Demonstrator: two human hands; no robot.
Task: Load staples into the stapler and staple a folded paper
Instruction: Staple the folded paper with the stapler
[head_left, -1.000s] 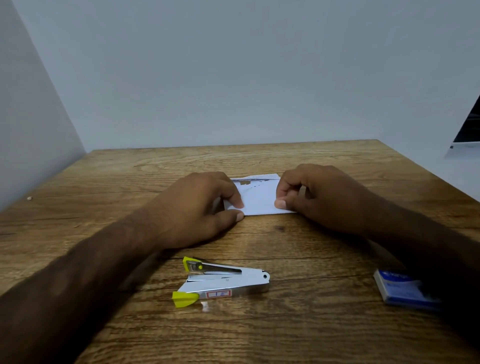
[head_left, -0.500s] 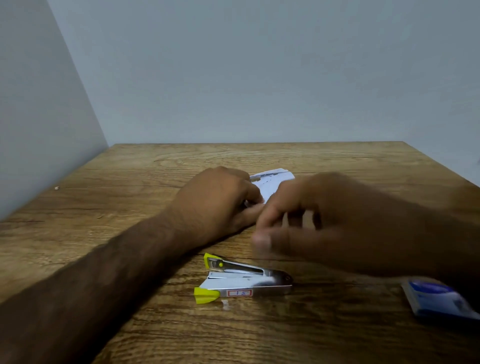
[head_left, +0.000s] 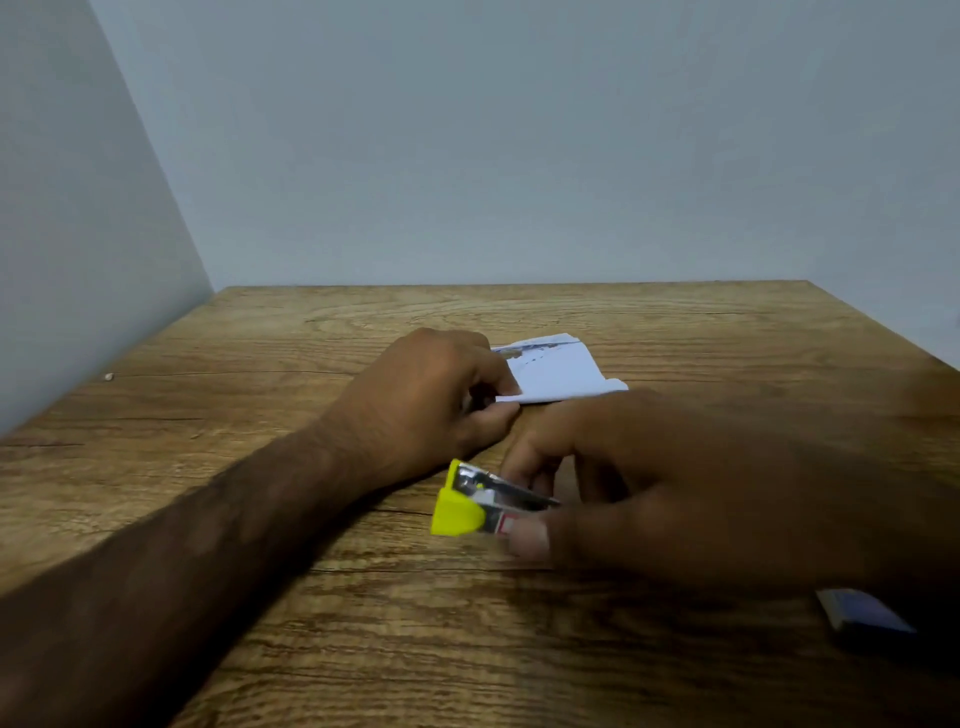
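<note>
The folded white paper (head_left: 558, 374) lies on the wooden table (head_left: 675, 332) past my hands. My left hand (head_left: 426, 400) pinches its near left corner between thumb and fingers. A small metal stapler (head_left: 475, 504) with yellow ends lies nearer to me, yellow tail pointing left. My right hand (head_left: 665, 483) is closed around the stapler's front half, thumb on the near side and fingers on the far side. The hand hides the stapler's nose. My right hand is blurred by motion.
A blue staple box (head_left: 865, 616) lies on the table at the right, partly under my right forearm. Grey walls close the table at the back and the left. A tiny white speck (head_left: 108, 376) sits near the left wall.
My right hand left the paper, came toward me and closed on the stapler, which has turned slightly. My left hand stayed on the paper. The camera view shifted left.
</note>
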